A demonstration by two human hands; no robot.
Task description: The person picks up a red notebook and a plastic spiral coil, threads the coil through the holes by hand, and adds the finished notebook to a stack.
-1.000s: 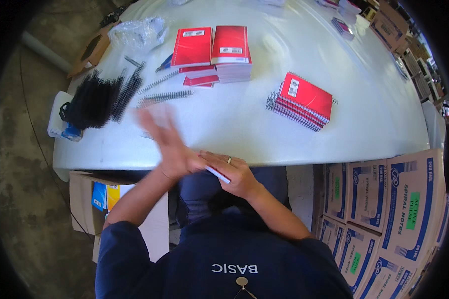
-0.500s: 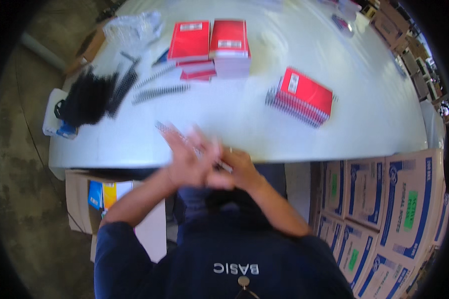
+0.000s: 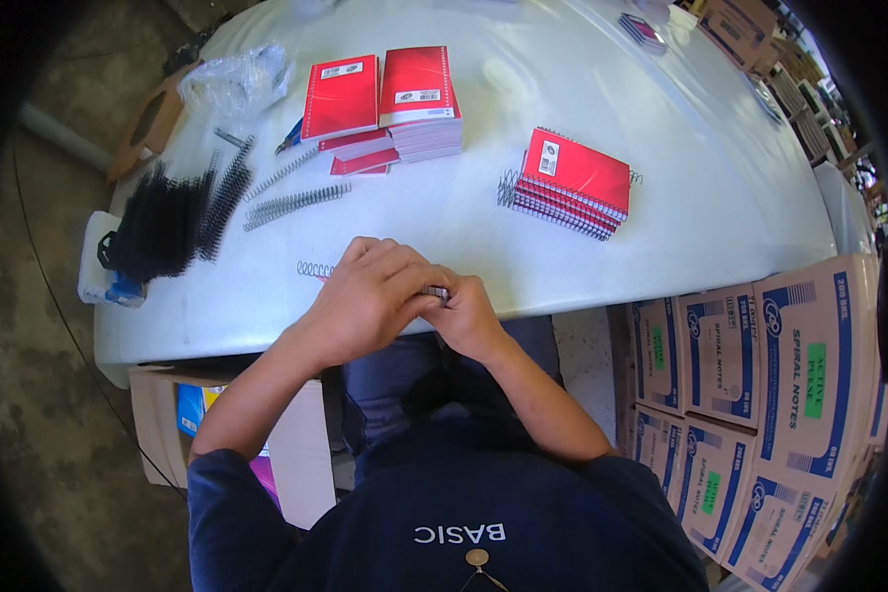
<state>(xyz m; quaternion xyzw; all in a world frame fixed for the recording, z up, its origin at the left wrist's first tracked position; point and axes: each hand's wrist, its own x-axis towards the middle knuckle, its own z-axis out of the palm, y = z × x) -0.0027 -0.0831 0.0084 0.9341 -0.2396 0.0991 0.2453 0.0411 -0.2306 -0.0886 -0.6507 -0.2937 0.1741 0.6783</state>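
At the table's near edge, a small notebook (image 3: 435,292) is mostly hidden between my two hands. A dark spiral coil (image 3: 313,268) sticks out past its left end, beside a sliver of red cover. My left hand (image 3: 373,294) lies over the notebook with its fingers bent and close together. Pinching the right end is my right hand (image 3: 472,318). To the right stands a stack of red spiral-bound notebooks (image 3: 574,178), coil ends jutting from its sides. Farther back are two piles of red notebooks, a left pile (image 3: 341,97) and a right pile (image 3: 416,87).
Loose coils (image 3: 296,205) lie left of the piles, near a dark heap of coils (image 3: 173,222). Clear plastic wrap (image 3: 239,84) sits at the back left. An open carton (image 3: 301,454) stands below the table at left; stacked cartons (image 3: 720,365) stand at right.
My left hand, spread and blurred before, is now bent over the notebook and coil. My right hand keeps its hold on the right end. The view has shifted slightly.
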